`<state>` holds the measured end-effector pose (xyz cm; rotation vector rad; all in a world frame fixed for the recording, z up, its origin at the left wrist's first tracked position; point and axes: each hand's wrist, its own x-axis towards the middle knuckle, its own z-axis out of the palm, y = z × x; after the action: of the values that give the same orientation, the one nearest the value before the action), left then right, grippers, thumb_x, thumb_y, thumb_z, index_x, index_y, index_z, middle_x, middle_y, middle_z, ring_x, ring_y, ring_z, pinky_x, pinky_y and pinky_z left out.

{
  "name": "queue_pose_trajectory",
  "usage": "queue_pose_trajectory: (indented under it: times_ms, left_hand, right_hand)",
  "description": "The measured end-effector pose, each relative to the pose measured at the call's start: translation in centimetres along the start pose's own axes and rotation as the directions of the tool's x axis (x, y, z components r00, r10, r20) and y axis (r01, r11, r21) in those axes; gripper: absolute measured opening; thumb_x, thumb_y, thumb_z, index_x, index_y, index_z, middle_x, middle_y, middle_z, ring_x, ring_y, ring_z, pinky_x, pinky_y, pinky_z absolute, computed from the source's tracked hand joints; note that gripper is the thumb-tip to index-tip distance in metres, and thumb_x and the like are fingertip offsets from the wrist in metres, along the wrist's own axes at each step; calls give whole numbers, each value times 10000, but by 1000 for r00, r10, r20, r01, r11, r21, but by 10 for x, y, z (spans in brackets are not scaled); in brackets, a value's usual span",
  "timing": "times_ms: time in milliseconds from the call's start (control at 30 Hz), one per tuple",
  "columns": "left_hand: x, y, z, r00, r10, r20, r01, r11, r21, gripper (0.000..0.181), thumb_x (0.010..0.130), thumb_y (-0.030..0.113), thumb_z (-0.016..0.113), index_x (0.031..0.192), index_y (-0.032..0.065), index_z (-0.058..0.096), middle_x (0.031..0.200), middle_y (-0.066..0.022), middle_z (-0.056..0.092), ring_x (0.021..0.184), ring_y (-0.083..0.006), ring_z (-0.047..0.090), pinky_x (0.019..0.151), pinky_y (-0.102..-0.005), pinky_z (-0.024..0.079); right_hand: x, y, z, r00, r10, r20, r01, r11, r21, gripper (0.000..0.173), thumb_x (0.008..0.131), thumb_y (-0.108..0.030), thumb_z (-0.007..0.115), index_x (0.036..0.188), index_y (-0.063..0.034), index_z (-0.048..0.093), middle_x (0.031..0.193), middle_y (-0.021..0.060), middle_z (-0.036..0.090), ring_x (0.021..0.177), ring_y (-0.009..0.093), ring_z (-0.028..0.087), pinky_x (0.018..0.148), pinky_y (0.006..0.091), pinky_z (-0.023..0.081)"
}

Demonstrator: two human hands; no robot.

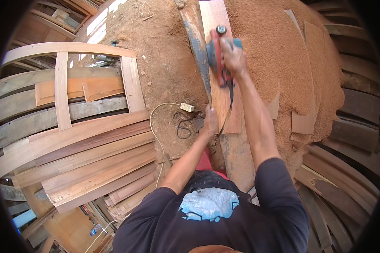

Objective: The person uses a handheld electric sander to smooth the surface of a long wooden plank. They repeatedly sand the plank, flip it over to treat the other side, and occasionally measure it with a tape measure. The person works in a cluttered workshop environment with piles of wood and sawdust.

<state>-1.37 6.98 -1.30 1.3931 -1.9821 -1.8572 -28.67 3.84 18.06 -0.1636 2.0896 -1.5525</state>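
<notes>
My right hand (233, 58) grips the rear handle of a red and teal electric hand planer (221, 57), which rests on a long wooden board (223, 112). A round black front knob tops the tool, and its black cord hangs back past the board's near end. My left hand (210, 121) is at the board's left edge, beside the narrow end of a paint-worn plank (198, 44); whether its fingers hold the board or the plank cannot be told. Below, a worn wooden beam (239, 155) lies under the board.
Sawdust and shavings (262, 38) spread at the right, with thin wood pieces (303, 122) on them. A white socket block (187, 107) with a pale cord lies left of my left hand. A wooden frame (62, 91) and stacked boards (107, 164) stand farther left. Dark planks (356, 101) line the right side.
</notes>
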Motion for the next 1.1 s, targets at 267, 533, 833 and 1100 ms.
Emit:
queue_pose_trajectory:
  times_ms: [267, 533, 833, 1100]
  left_hand:
    - [-4, 40, 7, 998, 49, -50, -37, 976, 214, 580, 1115, 415, 315, 1546, 31, 357, 1425, -366, 521, 1302, -533, 514, 1075, -545, 426]
    - [13, 16, 9, 993, 62, -104, -37, 973, 226, 609, 1111, 463, 276, 1546, 49, 379, 1426, -348, 529, 1296, -534, 524, 1091, -553, 417]
    - [6, 16, 7, 988, 140, -62, -119, 956, 268, 621, 1109, 445, 277, 1530, -6, 352, 1398, -374, 530, 1258, -557, 531, 1063, -572, 421]
    - [-11, 55, -2, 997, 63, -37, -53, 973, 225, 586, 1103, 411, 317, 1527, 9, 363, 1307, -379, 585, 1204, -563, 569, 1006, -577, 456]
  right_hand:
    - [-38, 34, -35, 998, 62, 22, -63, 997, 37, 483, 1010, -490, 630, 861, -39, 718, 670, 5, 627, 555, 101, 582, 522, 305, 477]
    - [-315, 154, -95, 972, 174, 156, -166, 984, -60, 467, 959, -442, 624, 1037, 18, 656, 797, 233, 659, 771, 372, 675, 717, 474, 511]
    - [-201, 123, -66, 996, 78, 52, -74, 995, -73, 536, 983, -512, 587, 1011, 19, 657, 778, 218, 650, 720, 334, 661, 670, 450, 504]
    - [86, 1, -22, 996, -82, -24, 80, 994, -80, 454, 1030, -497, 569, 943, -74, 710, 679, -3, 597, 559, 118, 568, 533, 306, 470]
